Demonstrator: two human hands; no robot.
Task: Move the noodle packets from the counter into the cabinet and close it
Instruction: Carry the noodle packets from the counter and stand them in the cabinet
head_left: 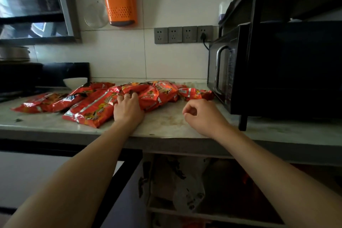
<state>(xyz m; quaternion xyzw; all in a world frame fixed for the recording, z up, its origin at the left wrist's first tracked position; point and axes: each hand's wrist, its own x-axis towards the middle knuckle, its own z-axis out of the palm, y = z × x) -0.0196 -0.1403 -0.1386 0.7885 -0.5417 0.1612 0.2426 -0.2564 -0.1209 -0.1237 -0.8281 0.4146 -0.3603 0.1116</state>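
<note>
Red noodle packets (148, 92) lie scattered in a loose row along the back half of the pale counter (166, 122), running from near the white bowl (75, 81) on the left to just beside the black microwave (277, 68) on the right. The left hand (127, 107) is laid palm down over the middle of the row, its fingers spread and curled onto the crinkled wrapper of one packet (153, 96), pressing or gripping it; a ring shows on one finger. Another packet (90, 109) lies just to the left of that hand, touching it along the thumb side, nearest the counter's front edge. Two more packets (48, 102) lie further left, overlapping each other. The right hand (201, 114) hovers over the bare counter, loosely curled with thumb and forefinger nearly meeting, holding nothing. The nearest packet (194, 93) to it lies just beyond its knuckles, against the microwave's lower front corner, not touched.

Below the counter the cabinet (185, 190) stands open, its door (118, 187) swung out toward the left, dim shelves inside holding a pale printed bag. On the tiled wall hang an orange chopstick holder (120, 5) and a row of grey sockets (183, 34)
</note>
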